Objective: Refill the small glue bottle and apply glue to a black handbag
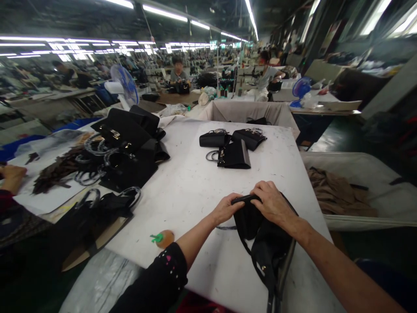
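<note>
A black handbag (272,243) lies on the white table (182,191) close in front of me, its far edge raised. My left hand (230,208) pinches the left end of that edge between thumb and fingers. Farther right along the same edge, my right hand (270,202) is closed on it, fingers over the top and thumb below. The bag's near end, with a small metal stud, hangs toward me. Beyond my hands stand finished-looking black handbags, the nearest one (234,155) with looped handles toward the left.
At the left is a heap of black bags (130,143) with wrapped handles, beside brown strips (60,169). A co-worker's hand (13,174) shows at the left edge. An orange bottle (165,239) with a green tip stands near my left forearm. Right of the table, a bin (384,174) holds brown cloth.
</note>
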